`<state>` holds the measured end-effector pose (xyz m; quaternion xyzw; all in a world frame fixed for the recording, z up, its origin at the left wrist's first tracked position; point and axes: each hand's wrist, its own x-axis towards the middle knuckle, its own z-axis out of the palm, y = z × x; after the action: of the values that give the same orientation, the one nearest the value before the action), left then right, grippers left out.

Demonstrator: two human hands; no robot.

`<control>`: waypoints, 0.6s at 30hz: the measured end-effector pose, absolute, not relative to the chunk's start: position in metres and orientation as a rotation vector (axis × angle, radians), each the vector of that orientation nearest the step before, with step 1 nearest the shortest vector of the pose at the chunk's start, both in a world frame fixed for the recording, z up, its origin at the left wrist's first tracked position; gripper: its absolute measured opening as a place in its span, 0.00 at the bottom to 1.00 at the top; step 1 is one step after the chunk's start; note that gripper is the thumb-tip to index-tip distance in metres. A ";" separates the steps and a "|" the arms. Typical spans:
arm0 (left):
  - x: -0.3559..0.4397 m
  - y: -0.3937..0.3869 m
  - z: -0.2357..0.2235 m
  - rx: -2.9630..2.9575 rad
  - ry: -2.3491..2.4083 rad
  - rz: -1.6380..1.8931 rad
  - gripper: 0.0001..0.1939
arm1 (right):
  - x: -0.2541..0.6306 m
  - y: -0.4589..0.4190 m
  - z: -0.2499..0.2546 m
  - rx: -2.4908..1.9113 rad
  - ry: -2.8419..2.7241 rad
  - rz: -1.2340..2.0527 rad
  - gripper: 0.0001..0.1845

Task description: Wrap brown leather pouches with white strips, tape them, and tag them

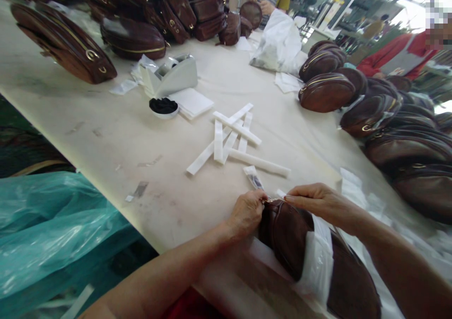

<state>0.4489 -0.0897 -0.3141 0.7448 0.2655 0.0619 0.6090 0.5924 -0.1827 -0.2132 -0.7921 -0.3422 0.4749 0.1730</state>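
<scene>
A dark brown leather bag (289,232) lies at the table's near edge, with white wrapping (318,262) around its middle. My left hand (247,211) is closed at the bag's far end, pinching what looks like its metal hardware. Across from it, my right hand (310,197) has its fingers pressed together at a small white strip (281,193) along the bag's top edge. Just beyond my left hand lies a small clear packet (253,177) with something dark inside. What exactly sits between my fingertips is too small to make out.
Several white foam strips (243,161) lie crossed mid-table. Behind them are a tape dispenser (176,76), white sheets (192,103) and a dish of black pieces (163,107). Brown bags (326,93) crowd the right and back. Two people work across the table; teal plastic (52,229) hangs left.
</scene>
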 end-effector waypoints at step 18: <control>0.450 -0.078 -0.305 1.666 0.576 0.015 0.06 | 0.587 -0.167 -0.233 -2.520 -1.388 1.046 0.21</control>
<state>0.4503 -0.0784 -0.3053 0.7292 0.2523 0.0068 0.6361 0.5873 -0.1673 -0.2329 -0.8226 -0.4529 0.3414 0.0401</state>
